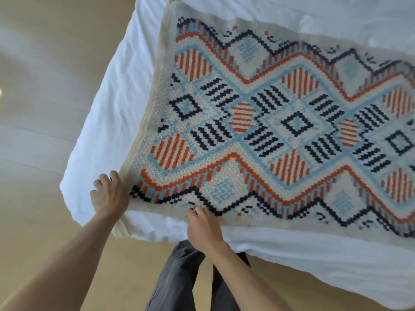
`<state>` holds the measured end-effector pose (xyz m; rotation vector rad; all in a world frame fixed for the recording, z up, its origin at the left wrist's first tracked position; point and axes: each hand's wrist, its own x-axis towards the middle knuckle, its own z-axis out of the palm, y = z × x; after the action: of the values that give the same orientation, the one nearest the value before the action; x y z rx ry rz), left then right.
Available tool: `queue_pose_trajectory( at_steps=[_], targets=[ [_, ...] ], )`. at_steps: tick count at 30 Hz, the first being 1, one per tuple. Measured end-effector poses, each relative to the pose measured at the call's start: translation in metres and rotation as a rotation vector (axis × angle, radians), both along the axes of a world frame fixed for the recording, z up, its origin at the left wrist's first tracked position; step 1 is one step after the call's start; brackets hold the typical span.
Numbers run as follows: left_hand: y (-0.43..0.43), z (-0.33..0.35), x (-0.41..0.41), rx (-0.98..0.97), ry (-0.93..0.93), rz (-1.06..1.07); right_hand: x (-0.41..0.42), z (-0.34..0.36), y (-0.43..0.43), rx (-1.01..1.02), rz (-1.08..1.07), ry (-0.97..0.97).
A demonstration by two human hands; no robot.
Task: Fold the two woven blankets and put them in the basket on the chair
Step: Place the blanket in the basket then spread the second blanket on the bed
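One woven blanket (269, 122), cream with orange, light blue and navy diamond patterns, lies spread flat on a white bed. My left hand (110, 194) grips its near left corner, fingers curled over the cream border. My right hand (203, 225) pinches the near edge of the blanket a little to the right of that corner. A second blanket, the basket and the chair are out of view.
The white bed sheet (107, 113) shows around the blanket, and the bed corner points toward me. Tan floor (45, 221) lies left and below. My legs in dark trousers (179, 277) stand at the bed's near edge.
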<state>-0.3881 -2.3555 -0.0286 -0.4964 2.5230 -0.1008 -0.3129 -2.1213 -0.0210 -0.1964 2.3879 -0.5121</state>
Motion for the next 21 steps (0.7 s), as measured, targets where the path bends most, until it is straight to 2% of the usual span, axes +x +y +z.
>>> queue_pose_trajectory(
  at_steps=[5, 9, 16, 21],
  targets=[
    [0.051, 0.008, -0.008, 0.015, 0.013, -0.095, 0.004, 0.006, 0.059, -0.028, -0.213, 0.069],
    [0.118, 0.007, -0.015, 0.177, -0.042, -0.162, 0.012, 0.01, 0.126, 0.002, -0.411, 0.09],
    [0.286, 0.002, -0.009, 0.455, -0.17, -0.33, 0.036, 0.012, 0.265, 0.043, -0.674, 0.127],
    [0.419, -0.001, 0.006, 0.515, -0.202, -0.476, 0.054, 0.011, 0.376, 0.039, -0.746, 0.172]
  ],
)
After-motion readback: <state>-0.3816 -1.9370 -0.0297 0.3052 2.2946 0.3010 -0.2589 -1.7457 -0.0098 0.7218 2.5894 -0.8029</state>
